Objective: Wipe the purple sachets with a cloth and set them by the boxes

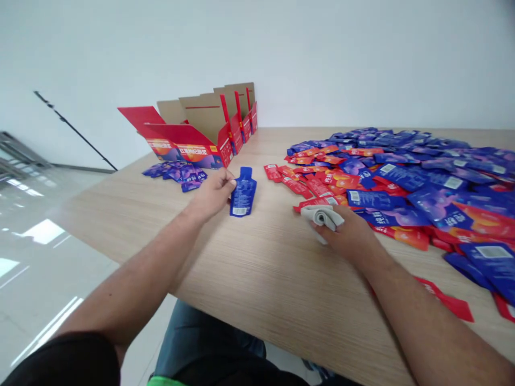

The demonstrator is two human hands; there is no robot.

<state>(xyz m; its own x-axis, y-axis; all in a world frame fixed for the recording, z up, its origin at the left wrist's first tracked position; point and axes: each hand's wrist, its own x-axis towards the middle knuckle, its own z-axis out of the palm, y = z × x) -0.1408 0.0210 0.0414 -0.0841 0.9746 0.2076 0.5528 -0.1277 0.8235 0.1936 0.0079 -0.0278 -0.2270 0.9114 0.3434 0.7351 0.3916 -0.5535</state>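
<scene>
My left hand (213, 195) pinches the upper edge of a blue gel pouch (243, 192), which hangs over the wooden table with its barcode side showing. My right hand (346, 233) grips a rolled grey cloth (322, 216) and rests on the table at the near edge of a large spread of red and blue pouches (386, 185). A small group of purple-blue pouches (175, 173) lies just left of my left hand, in front of an open red cardboard carton (193, 142).
The light wood table (249, 279) ends in a near edge above my jeans-clad legs and a left edge above a glossy tiled floor. A white wall stands behind it. A thin black rod (74, 128) leans against the wall at the left.
</scene>
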